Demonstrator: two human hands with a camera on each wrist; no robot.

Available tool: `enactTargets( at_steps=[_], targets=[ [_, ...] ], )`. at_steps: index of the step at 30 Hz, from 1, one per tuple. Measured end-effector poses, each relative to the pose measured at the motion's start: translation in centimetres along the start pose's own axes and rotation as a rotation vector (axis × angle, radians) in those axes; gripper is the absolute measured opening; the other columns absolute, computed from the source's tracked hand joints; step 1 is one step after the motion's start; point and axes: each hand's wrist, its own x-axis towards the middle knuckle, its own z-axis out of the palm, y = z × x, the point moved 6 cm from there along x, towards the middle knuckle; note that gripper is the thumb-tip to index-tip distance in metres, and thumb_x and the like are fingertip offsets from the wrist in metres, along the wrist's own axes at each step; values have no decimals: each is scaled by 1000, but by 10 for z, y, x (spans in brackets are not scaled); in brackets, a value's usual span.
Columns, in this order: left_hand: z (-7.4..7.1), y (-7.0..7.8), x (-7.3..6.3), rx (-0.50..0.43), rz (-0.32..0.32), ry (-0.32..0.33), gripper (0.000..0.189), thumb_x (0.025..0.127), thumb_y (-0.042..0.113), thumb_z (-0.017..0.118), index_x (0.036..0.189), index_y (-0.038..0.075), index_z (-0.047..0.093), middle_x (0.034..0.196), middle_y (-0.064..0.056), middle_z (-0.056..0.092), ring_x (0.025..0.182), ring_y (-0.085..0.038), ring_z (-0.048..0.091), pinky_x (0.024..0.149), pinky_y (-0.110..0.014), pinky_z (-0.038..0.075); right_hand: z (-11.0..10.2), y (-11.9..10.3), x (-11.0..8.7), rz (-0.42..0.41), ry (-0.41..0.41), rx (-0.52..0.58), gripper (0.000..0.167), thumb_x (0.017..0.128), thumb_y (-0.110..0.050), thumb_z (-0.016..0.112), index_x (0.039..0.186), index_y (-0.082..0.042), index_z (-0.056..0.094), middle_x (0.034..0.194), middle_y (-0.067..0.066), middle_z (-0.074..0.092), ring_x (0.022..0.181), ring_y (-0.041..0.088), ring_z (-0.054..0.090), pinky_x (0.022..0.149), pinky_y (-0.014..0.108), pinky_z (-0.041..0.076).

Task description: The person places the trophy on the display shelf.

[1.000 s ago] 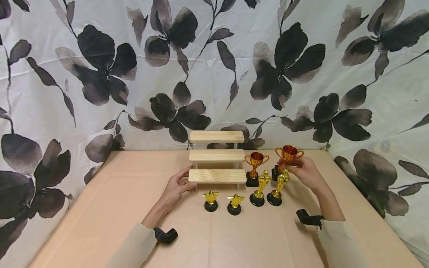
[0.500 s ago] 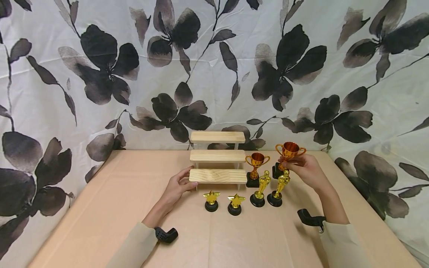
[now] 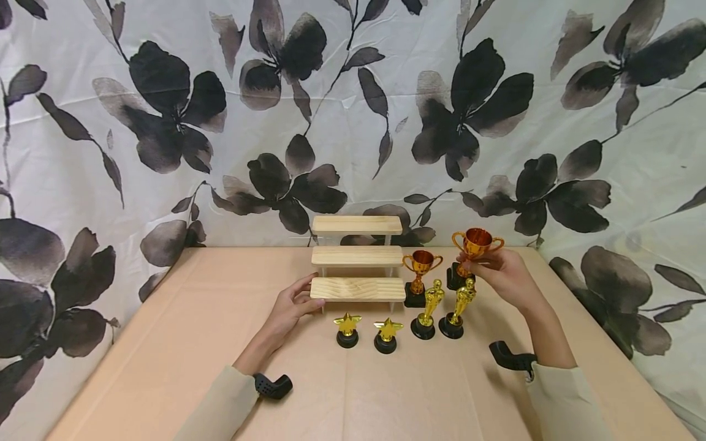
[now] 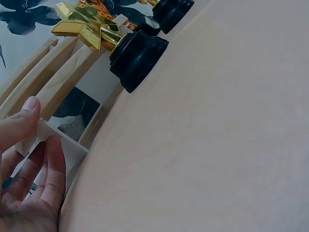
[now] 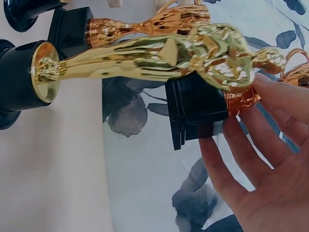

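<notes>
My left hand holds the left end of the lowest step of a three-tier wooden display stand. In the left wrist view, the thumb lies by the wooden step and the fingers are at the pale side support. My right hand pinches a bronze-coloured trophy cup by its stem. Its black square base is off the table in the right wrist view, behind a gold figure statuette. That statuette partly covers the fingertips there.
A second bronze trophy cup stands right of the stand. Two gold statuettes, one nearer the stand, stand before the cups. Two star trophies, a left one and a right one, stand in front. A floral cloth hangs behind the table.
The trophy cup in my right hand has risen a little off the table. My left hand and the stand have kept their place.
</notes>
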Motion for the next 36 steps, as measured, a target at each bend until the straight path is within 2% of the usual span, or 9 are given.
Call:
enactTargets(
  at_steps=[6,9,19,23,28,33,36],
  targets=[
    [0,0,-1,-1,-8,10,73,93,5,76,157,7,42,132,-16,56,96,-12,69,79,-29,63,-2,-9,-2,3,10,9,32,100,-11,68,126,7,66,109,1,78,95,-6,71,83,11,57],
    [0,-1,0,1,-11,10,73,93,5,76,157,7,42,131,-15,56,95,-11,69,79,-29,63,-3,-14,-3,3,15,7,32,100,-10,68,127,7,65,110,1,78,95,-7,70,84,11,57],
    [0,0,0,-10,-5,3,73,93,6,76,157,6,41,130,-14,57,95,-11,69,78,-28,62,-1,-32,-3,-45,39,-36,27,100,-7,68,125,3,68,110,10,78,95,-6,70,85,10,55],
    [-1,-1,-1,-5,3,6,72,93,5,75,157,6,41,129,-14,57,92,-11,69,77,-26,61,1,-37,-2,-63,44,-51,28,99,-10,70,124,2,68,110,13,78,97,-2,72,87,9,54],
    [1,-1,-1,1,13,-4,72,94,7,75,157,7,41,131,-15,56,93,-11,69,78,-26,62,1,-41,-1,-75,57,-102,25,100,-13,69,122,-1,70,111,17,77,99,-3,70,89,7,50],
    [0,0,-1,-9,11,4,71,93,5,75,156,8,43,131,-15,57,94,-12,69,79,-27,62,4,-44,2,-111,53,-93,26,99,-10,70,123,-1,70,111,20,76,100,3,71,90,7,50],
    [0,0,0,-5,9,5,71,93,5,76,156,8,43,130,-15,57,95,-13,69,79,-28,62,5,-46,3,-116,59,-106,24,98,-9,70,121,-1,71,111,20,77,99,-1,70,90,6,49]
  ],
)
